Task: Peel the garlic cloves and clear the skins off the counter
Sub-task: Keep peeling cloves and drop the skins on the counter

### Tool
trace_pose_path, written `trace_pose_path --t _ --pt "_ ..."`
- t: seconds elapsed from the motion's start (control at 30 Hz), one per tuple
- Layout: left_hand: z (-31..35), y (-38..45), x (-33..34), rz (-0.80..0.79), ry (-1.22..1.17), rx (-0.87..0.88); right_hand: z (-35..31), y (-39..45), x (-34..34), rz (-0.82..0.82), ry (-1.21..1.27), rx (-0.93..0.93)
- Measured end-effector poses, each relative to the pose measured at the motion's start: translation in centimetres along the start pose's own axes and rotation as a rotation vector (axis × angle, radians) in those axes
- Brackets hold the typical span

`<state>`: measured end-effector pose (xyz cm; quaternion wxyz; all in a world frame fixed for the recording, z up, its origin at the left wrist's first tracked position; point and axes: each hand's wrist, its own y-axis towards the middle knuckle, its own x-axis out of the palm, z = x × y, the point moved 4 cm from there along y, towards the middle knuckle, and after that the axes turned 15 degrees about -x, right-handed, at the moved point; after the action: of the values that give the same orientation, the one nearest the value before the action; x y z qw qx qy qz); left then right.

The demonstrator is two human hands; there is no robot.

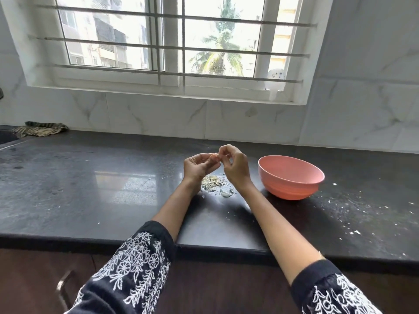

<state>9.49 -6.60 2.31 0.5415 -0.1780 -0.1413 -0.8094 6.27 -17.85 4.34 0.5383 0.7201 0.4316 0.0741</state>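
Garlic clove pinched between left hand and right hand above skins; pink bowl just right.

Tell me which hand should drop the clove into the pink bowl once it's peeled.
Right, probably. The right hand sits nearer the pink bowl, which stands on its side of the counter; the left hand, also holding the garlic clove, would have to cross over.
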Motion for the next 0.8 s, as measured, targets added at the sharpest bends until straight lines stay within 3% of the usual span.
trace_pose_path --t 0.37,0.6,0.8 --pt "0.5 0.5 -1.0 0.071 -0.224 -0.057 -0.3 0.1 -0.1 -0.036 -0.045 -0.063" --pt "0.7 0.7 -1.6 0.157 -0.309 -0.047 -0.5 0.2 -0.9 0.069 0.022 0.026" --pt "0.5 0.7 -1.8 0.179 -0.25 -0.025 -0.2 0.1 -0.9 0.078 0.032 0.089"
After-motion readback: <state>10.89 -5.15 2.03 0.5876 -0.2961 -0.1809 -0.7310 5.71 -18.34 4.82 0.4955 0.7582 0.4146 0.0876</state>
